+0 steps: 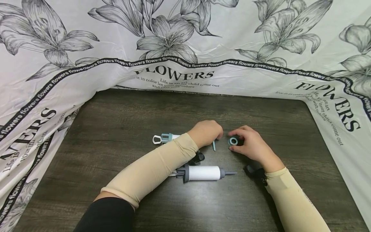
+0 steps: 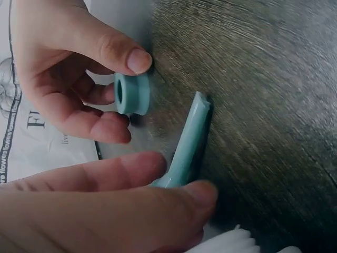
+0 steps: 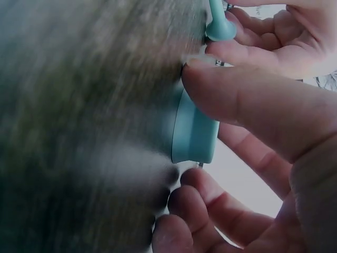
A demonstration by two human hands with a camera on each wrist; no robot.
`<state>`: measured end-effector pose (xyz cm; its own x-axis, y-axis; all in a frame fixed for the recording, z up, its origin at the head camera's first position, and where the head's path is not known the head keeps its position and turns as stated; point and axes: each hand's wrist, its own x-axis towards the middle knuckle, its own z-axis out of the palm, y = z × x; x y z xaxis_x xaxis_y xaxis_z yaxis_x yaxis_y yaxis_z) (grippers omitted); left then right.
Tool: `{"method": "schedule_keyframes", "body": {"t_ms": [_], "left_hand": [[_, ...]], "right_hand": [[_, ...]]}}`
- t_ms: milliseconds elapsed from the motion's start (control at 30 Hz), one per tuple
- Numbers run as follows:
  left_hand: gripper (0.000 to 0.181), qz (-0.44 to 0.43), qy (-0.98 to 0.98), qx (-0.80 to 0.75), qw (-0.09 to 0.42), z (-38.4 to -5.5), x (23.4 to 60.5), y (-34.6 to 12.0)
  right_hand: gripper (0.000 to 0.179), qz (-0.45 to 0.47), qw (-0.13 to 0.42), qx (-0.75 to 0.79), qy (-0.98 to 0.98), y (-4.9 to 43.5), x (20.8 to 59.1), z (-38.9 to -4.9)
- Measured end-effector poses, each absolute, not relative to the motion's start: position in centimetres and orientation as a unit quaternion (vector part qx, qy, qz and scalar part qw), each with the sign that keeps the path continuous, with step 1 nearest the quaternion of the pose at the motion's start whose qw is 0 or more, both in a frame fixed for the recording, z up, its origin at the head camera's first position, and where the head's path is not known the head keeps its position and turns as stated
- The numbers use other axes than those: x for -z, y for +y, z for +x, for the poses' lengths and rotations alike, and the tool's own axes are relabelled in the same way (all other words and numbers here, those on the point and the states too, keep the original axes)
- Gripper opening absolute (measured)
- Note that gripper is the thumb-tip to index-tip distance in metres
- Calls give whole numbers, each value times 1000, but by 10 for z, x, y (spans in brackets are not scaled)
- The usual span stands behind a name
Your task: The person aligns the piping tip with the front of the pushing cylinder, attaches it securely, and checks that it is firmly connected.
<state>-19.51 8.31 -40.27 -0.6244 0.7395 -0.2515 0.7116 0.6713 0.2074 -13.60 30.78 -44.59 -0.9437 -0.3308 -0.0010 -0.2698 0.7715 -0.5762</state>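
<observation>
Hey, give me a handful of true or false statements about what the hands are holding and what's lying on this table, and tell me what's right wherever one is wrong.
1. The left hand holds the teal nozzle. True.
2. The right hand has its thumb and fingers around the teal ring. True.
3. The nozzle and the ring are joined together. False: there is a gap between them.
4. A gray and white tube lies on the table. True.
5. In the head view, that tube's narrow end points left. False: its thin gray tip points right.
</observation>
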Motion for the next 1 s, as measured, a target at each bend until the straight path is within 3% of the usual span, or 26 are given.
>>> {"method": "schedule_keyframes", "body": {"t_ms": [267,667,1000], "left_hand": [[21,387,906,-62,160,-197,403,85],[13,394,904,-40,162,-198,404,87],[18,370,910,-90,163,-199,410,80]], "right_hand": [[33,-177,39,294,938,309,446,-136],[35,-174,46,291,940,312,444,-134],[37,-180,46,289,939,312,444,-136]]}}
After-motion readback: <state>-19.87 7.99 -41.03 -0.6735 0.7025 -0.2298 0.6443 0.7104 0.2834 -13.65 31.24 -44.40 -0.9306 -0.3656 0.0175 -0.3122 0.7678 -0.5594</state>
